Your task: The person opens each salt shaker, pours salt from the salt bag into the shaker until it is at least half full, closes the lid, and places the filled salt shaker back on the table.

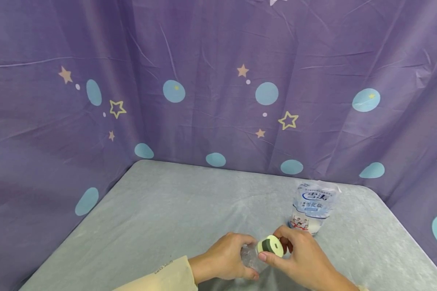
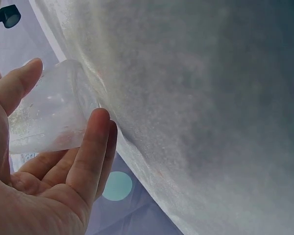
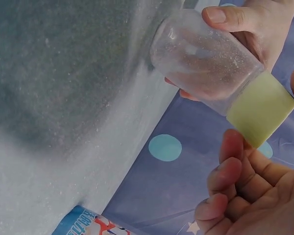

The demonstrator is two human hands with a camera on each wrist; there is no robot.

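My left hand (image 1: 225,257) grips a clear plastic seasoning jar (image 1: 250,257) around its body, with fingers on one side and thumb on the other. The jar (image 3: 206,56) is tilted, and small white grains cling to its wall in the right wrist view. On its end sits a pale yellow-green lid (image 1: 271,245) with a dark green panel. My right hand (image 1: 303,258) pinches the lid between thumb and curled fingers. In the left wrist view, the jar's base (image 2: 81,93) points away from the palm. A blue and white salt pouch (image 1: 313,206) stands just beyond my right hand.
A light grey cloth covers the table (image 1: 182,202). Purple curtain (image 1: 211,81) with stars and blue spots hangs behind it and along the sides. The pouch's lower part (image 3: 90,223) shows at the bottom of the right wrist view.
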